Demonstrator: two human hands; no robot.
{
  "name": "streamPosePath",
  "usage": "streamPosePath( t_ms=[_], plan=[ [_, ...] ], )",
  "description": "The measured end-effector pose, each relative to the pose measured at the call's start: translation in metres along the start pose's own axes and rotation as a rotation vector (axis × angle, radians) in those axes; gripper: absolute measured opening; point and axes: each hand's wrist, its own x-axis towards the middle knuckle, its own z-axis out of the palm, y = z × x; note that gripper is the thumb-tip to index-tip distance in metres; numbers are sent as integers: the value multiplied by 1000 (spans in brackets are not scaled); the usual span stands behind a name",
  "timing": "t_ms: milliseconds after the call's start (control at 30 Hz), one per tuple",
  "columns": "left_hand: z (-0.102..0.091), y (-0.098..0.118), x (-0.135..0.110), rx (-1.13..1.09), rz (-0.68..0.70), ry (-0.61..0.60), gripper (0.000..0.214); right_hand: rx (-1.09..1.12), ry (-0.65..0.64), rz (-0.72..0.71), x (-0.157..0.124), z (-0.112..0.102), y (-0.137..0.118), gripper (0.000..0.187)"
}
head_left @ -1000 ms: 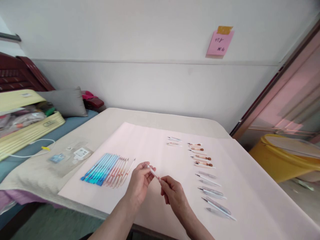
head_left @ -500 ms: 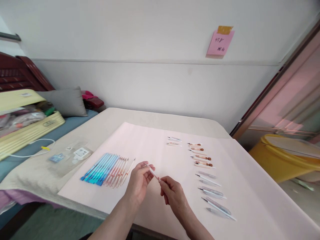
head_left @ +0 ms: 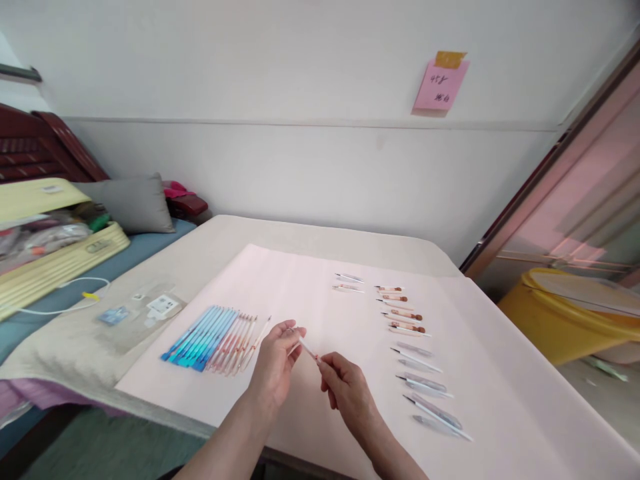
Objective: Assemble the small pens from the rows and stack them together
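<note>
One thin pen (head_left: 306, 347) between two hands (head_left: 274, 363)

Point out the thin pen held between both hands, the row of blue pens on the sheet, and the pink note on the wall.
thin pen (head_left: 307, 348), head view, bare middle of its barrel.
row of blue pens (head_left: 200, 337), head view, middle of the row.
pink note (head_left: 439, 87), head view, centre of the paper.

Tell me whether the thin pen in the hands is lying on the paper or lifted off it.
Lifted. The thin white pen slants between left hand and right hand, above the pale pink paper sheet.
</note>
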Motion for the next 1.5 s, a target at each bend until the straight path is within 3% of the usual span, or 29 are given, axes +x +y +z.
streamPosePath(
  t_ms=[600,900,1033,1200,1367,1500],
  plan=[
    [-1,-1,2,-58,4,-69,26,82,-9,46,0,0,-4,28],
    [-3,-2,3,-19,2,-66,27,532,-271,262,-6,-5,-8,30],
    [-2,0,3,-23,2,-76,27,686,-325,324,-4,-6,-4,28],
    [1,-2,0,-12,-21,-78,26,643,-264,287,-3,-4,-5,27],
    [4,-8,-7,55,-134,-236,15,613,-205,241,-4,-3,-6,28],
    [4,-9,-6,52,-140,-235,15,579,-170,255,-3,-3,-4,28]
  ],
)
